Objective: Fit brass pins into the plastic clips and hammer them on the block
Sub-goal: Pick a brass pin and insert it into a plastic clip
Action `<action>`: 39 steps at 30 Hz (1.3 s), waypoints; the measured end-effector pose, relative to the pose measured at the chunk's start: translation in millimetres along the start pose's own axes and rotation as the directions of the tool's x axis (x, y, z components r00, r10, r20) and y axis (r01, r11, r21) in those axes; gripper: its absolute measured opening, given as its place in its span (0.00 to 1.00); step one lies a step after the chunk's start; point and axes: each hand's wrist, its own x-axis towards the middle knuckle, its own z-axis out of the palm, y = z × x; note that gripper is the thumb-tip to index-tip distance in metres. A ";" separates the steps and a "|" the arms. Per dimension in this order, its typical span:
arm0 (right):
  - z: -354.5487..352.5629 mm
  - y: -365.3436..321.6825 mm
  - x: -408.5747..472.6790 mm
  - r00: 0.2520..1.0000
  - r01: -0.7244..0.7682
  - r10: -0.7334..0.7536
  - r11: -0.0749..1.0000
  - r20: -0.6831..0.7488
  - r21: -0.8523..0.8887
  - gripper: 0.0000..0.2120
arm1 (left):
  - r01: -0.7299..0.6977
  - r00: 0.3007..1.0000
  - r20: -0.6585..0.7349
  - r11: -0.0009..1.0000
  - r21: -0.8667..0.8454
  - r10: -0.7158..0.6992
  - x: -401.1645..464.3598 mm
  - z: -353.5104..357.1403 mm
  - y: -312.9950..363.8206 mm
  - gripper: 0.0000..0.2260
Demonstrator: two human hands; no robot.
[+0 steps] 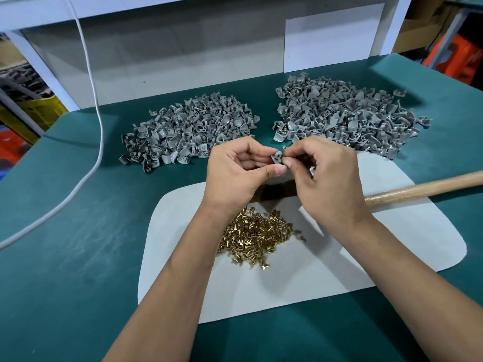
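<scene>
Two hands [281, 168] pinching one grey clip [277, 157], the block [277, 190] seemingly half-hidden beneath them.

both hands [236, 169] and forearms are bare: no gloves, sleeves, rings or watch show.

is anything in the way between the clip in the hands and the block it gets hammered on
Nothing visible does. The grey clip is pinched between left hand and right hand, directly above the dark block, which the hands mostly hide. The hammer handle lies off to the right.
</scene>
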 end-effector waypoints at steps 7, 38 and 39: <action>-3.4 1.8 2.7 0.993 0.038 -0.032 0.998 0.110 -0.049 0.02 | -0.018 1.000 0.022 0.998 0.062 0.017 0.5 0.1 0.9 0.12; -12.4 11.5 4.8 0.982 0.189 -0.189 0.982 0.014 0.014 0.02 | -0.037 0.998 0.041 0.996 -0.077 0.040 -0.6 2.8 1.0 0.18; -12.1 11.5 4.7 0.984 0.176 -0.176 0.984 0.013 0.016 0.03 | -0.068 0.997 0.038 0.996 -0.051 0.070 -0.9 4.1 1.6 0.20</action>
